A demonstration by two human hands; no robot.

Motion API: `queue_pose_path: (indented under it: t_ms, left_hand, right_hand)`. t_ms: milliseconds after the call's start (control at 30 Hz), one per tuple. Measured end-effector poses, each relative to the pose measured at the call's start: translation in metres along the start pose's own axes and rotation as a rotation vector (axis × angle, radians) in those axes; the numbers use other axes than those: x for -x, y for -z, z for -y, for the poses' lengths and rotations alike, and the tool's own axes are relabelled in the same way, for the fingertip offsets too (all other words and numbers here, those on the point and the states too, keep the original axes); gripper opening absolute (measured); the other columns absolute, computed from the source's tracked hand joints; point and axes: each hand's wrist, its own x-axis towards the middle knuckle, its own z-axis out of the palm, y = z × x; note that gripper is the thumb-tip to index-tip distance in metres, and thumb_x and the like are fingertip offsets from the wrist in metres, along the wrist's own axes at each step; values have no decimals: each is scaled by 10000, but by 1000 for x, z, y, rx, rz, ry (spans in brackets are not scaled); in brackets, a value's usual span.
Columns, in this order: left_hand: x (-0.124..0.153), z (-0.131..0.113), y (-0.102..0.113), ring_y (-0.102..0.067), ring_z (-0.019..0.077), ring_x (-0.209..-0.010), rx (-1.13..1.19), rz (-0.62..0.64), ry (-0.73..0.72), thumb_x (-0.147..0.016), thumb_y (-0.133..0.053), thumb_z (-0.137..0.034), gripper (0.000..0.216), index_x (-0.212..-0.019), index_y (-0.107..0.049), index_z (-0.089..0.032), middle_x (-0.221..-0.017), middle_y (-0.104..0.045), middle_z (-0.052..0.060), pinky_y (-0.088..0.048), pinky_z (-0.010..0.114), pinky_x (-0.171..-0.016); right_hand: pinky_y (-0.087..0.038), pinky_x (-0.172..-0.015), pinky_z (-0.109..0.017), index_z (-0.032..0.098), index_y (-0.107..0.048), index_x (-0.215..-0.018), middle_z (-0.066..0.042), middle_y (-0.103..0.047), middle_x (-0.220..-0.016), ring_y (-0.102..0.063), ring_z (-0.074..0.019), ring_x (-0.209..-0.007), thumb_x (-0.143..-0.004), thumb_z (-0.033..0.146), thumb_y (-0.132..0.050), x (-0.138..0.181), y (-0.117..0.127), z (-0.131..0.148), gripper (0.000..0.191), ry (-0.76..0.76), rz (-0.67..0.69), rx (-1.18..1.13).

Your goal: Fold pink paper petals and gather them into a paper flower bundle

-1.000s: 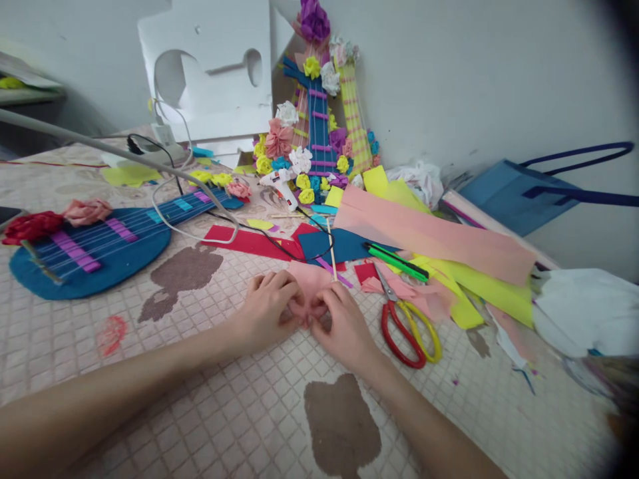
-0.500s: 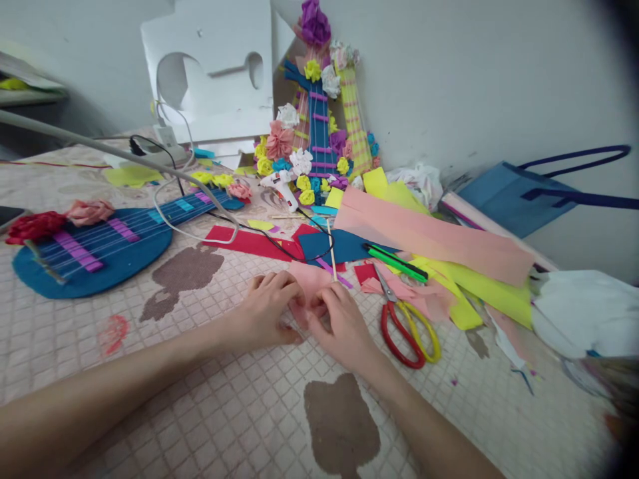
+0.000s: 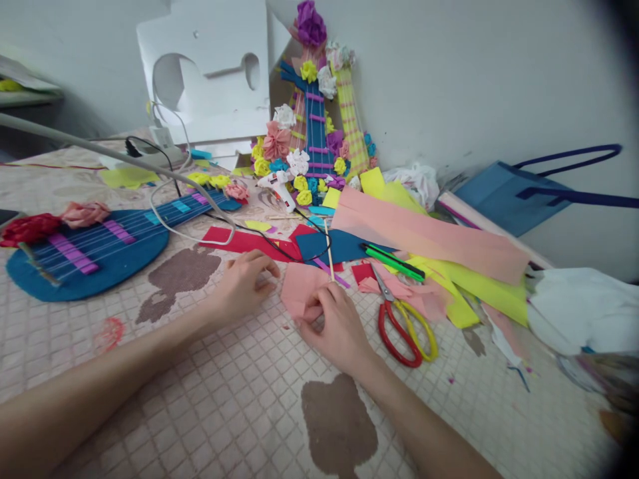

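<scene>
Pink squarish piece of thin paper (image 3: 298,287) is over the pale checked tabletop (image 3: 224,412), its near-right edge pinched in my right hand (image 3: 339,326); my left hand (image 3: 243,286) sits empty just beside it, loosely parted; I judge this shaping; the next move wants a left-hand pinch.

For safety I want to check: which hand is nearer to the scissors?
Right. The right hand pinches the small pink paper, left of the scissors; the left hand is farther left, beyond that paper.
</scene>
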Motion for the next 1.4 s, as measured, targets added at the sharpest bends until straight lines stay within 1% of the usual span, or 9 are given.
queue_pose_path:
  t_ms: [67, 167, 333, 533, 800, 933, 1067, 1233, 1400]
  left_hand:
    - [2, -8, 0, -558, 174, -835, 81, -40, -100, -774, -524, -108, 94, -833, -551, -176, -873, -597, 24, -415, 315, -753]
    - [9, -23, -12, -552, 138, -768, 149, 141, -242, -812, -492, -107, 91, -850, -527, -182, -853, -583, 1, -401, 312, -774]
    - [16, -25, -32, -539, 157, -783, 88, 259, -201, -798, -477, -96, 101, -857, -470, -178, -864, -543, 9, -384, 338, -768]
    - [17, -21, -33, -524, 163, -799, 69, 263, -186, -804, -500, -121, 126, -885, -431, -187, -873, -525, 2, -361, 349, -779]
    - [16, -23, -31, -515, 144, -755, 97, 270, -161, -777, -492, -100, 148, -871, -426, -194, -877, -524, -6, -370, 348, -777]
    - [16, -28, -27, -511, 139, -724, 150, 212, -114, -744, -495, -87, 153, -840, -436, -191, -857, -530, -6, -388, 328, -738]
    - [16, -32, -28, -514, 138, -710, 166, 188, -91, -794, -544, -180, 89, -812, -457, -182, -854, -532, 3, -396, 326, -722]
    - [15, -33, -36, -531, 167, -778, 31, 187, -83, -783, -595, -162, 135, -853, -481, -174, -923, -549, 20, -381, 366, -763]
    - [16, -33, -29, -531, 168, -819, 123, 144, -113, -829, -565, -209, 62, -831, -511, -179, -914, -545, 24, -388, 335, -755]
  right_hand:
    - [-439, -751, -383, 195, -503, -809, -58, -528, -892, -522, -233, -863, -740, 304, -633, 0, -1, 1, 183, -5, 7, 4]
    - [-442, -750, -394, 194, -499, -823, -57, -512, -892, -511, -235, -859, -723, 276, -638, 0, 2, -1, 190, -8, 28, -4]
    - [-465, -810, -361, 208, -450, -1027, -60, -462, -1013, -494, -202, -938, -698, 122, -596, 1, 16, -11, 371, 53, 102, -240]
    - [-461, -844, -383, 215, -432, -1021, -59, -449, -1018, -484, -207, -959, -736, 118, -597, 2, 13, -17, 343, 44, 56, -270]
    - [-491, -731, -363, 212, -465, -929, -50, -468, -933, -522, -188, -822, -752, 21, -432, -2, 6, -32, 262, -43, -105, -219]
    - [-485, -747, -375, 213, -482, -920, -52, -481, -928, -529, -196, -842, -733, 9, -410, -2, 6, -33, 286, -11, -100, -187]
    - [-482, -744, -371, 212, -493, -892, -51, -488, -918, -532, -197, -842, -722, 0, -411, -2, 5, -31, 283, -11, -87, -185]
    - [-478, -729, -335, 210, -501, -907, -41, -535, -889, -548, -185, -827, -781, 63, -438, -5, 10, -34, 203, -54, -143, -291]
    - [-465, -636, -278, 196, -520, -875, -28, -567, -838, -554, -154, -722, -822, 136, -465, -6, 18, -34, 96, -107, -148, -368]
